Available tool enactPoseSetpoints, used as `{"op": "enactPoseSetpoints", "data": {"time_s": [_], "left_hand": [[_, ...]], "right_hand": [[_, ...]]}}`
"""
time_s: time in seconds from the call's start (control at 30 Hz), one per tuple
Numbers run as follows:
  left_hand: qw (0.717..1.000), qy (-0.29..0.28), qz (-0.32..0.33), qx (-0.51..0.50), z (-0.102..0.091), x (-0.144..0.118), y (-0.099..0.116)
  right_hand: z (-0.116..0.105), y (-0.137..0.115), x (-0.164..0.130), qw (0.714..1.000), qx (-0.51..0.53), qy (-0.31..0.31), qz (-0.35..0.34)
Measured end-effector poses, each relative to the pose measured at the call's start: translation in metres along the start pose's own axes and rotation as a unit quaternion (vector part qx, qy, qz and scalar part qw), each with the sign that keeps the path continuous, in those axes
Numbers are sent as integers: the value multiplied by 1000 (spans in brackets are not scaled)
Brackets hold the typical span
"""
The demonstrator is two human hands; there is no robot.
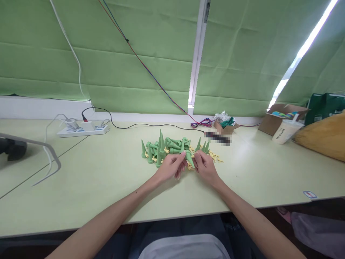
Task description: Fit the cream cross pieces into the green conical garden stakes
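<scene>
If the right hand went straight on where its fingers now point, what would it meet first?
Most likely the green spike in the left hand; exact depth is unclear.

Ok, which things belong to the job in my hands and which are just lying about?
Job:
green cone in left hand
yellow piece in right hand
other green pieces
loose yellow pieces

Lying about:
power strip
drink cup
larger cardboard box
smaller box
coiled wire
</scene>
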State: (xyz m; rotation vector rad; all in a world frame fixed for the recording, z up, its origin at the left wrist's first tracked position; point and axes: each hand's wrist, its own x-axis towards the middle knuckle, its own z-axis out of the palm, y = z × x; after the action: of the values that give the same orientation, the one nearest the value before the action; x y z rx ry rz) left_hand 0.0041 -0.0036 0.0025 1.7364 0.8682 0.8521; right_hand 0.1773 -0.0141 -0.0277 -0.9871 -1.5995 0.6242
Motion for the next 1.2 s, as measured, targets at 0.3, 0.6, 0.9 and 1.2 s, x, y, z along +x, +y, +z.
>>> {"op": "enactPoseSetpoints", "data": {"time_s": [0.3,0.6,0.9,1.2], "left_hand": [[999,-2,11,43,-2,-1,-2],[981,50,96,162,1,-2,-3],[947,62,193,248,-1,-2,-13],[935,65,218,272,0,-3,-13]], "right_hand": [[-1,1,0,999,-18,-32,-7],[-1,1,2,998,-47,-26,-13],[0,3,1,997,-73,-16,-21],[0,1,1,996,-79,-8,-35]]}}
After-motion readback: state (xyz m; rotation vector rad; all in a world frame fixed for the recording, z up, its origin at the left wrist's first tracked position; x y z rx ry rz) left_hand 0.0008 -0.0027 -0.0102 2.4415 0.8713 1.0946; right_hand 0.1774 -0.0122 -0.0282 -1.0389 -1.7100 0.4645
